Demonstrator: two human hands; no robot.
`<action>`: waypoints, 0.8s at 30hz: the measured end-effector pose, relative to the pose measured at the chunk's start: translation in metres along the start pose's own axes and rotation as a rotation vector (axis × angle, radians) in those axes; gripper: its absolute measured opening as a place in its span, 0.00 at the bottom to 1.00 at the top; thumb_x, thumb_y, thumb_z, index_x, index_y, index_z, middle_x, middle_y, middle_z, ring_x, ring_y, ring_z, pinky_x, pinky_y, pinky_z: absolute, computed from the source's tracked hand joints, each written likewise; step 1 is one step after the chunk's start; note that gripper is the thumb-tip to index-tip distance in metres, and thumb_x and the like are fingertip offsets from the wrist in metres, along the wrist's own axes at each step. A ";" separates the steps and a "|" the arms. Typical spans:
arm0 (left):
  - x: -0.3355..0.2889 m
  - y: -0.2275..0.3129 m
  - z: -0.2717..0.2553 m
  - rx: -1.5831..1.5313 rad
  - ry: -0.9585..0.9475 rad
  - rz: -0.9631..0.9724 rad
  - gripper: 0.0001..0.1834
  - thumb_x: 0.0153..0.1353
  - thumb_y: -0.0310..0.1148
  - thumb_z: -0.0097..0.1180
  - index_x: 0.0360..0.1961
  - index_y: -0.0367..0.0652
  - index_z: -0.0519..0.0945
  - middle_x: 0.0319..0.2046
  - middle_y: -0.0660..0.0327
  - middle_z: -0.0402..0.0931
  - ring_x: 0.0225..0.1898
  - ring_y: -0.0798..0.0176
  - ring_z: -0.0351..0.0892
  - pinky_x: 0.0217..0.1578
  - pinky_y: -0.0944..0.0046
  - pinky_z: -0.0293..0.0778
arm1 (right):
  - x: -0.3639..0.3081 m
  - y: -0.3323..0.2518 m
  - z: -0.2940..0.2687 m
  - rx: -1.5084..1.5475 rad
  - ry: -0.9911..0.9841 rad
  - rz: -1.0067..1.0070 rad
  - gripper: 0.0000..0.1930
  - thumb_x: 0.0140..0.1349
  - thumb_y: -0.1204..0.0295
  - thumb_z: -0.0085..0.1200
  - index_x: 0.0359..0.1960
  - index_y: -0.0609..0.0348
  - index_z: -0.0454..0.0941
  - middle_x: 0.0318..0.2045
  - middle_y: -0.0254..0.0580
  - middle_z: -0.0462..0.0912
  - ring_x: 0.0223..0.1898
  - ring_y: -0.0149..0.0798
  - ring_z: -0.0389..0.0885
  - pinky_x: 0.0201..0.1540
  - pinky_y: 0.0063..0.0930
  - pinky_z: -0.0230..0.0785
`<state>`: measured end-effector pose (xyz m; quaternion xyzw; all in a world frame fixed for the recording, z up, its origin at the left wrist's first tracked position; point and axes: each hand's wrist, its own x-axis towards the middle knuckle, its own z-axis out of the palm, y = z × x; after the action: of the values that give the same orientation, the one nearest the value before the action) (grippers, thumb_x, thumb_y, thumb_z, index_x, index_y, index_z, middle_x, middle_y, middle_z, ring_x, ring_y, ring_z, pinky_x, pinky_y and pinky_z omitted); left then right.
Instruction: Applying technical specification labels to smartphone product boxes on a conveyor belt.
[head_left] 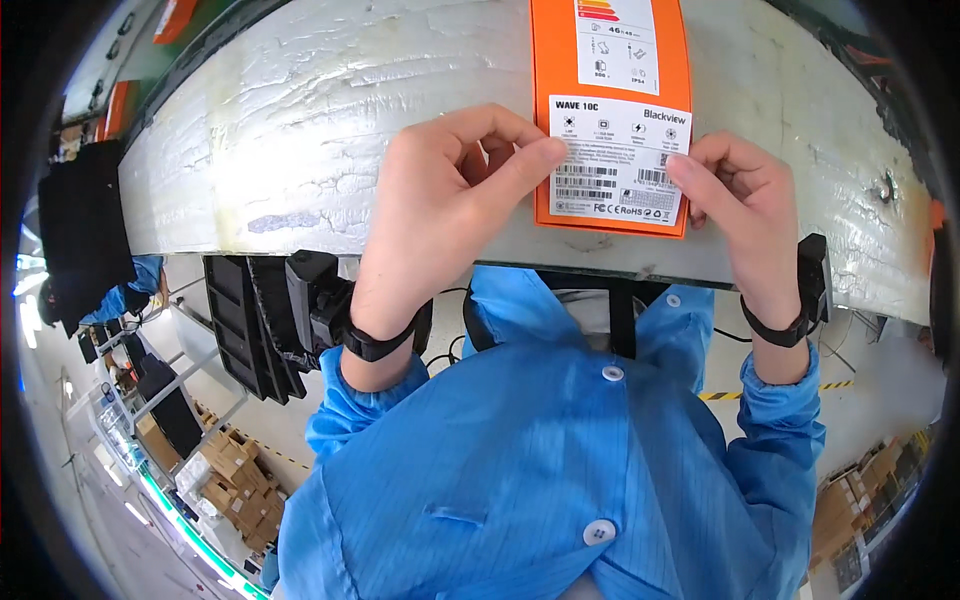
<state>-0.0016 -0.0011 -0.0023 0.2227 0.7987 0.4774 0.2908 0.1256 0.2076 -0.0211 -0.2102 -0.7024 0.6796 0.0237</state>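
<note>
An orange box (612, 85) lies on the bench close to its front edge, with its far end cut off by the top of the view. A white printed label (612, 200) lies flat over its near part. At the label's left edge, my left hand (450, 190) is closed, with thumb and forefinger pinched together. My right hand (740, 190) is closed too: its thumb rests on the label's right edge, while its other fingers curl beside the box. How far the label is stuck down I cannot tell. A second white label (618, 60) with coloured bars sits farther up the box.
The bench (300, 140) has a wrinkled, shiny pale covering. Black trays (245, 325) stand below its front edge at the left. Cardboard boxes (238, 480) are stacked on the floor behind. Dark fabric (85, 230) hangs at the bench's left end.
</note>
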 end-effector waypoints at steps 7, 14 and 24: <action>0.003 -0.009 0.001 -0.055 -0.027 0.038 0.11 0.65 0.31 0.60 0.38 0.31 0.81 0.31 0.60 0.82 0.33 0.75 0.77 0.34 0.77 0.69 | 0.000 0.000 -0.001 -0.002 -0.015 -0.027 0.09 0.63 0.66 0.61 0.33 0.60 0.80 0.23 0.29 0.80 0.25 0.17 0.72 0.27 0.13 0.62; 0.002 -0.009 0.003 -0.055 -0.001 0.030 0.10 0.64 0.30 0.61 0.38 0.32 0.81 0.32 0.59 0.83 0.34 0.75 0.78 0.34 0.77 0.70 | 0.001 0.002 -0.002 0.017 -0.032 -0.059 0.08 0.63 0.68 0.61 0.33 0.60 0.80 0.24 0.30 0.81 0.25 0.17 0.73 0.28 0.13 0.62; -0.002 -0.015 0.012 -0.118 0.109 0.080 0.09 0.61 0.33 0.64 0.34 0.36 0.82 0.14 0.72 0.68 0.19 0.80 0.57 0.19 0.74 0.51 | 0.000 0.007 0.002 0.006 -0.004 -0.154 0.07 0.62 0.71 0.62 0.32 0.62 0.79 0.26 0.31 0.81 0.27 0.18 0.75 0.31 0.13 0.66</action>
<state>0.0068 -0.0011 -0.0197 0.2106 0.7744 0.5460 0.2403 0.1265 0.2060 -0.0280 -0.1538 -0.7145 0.6784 0.0751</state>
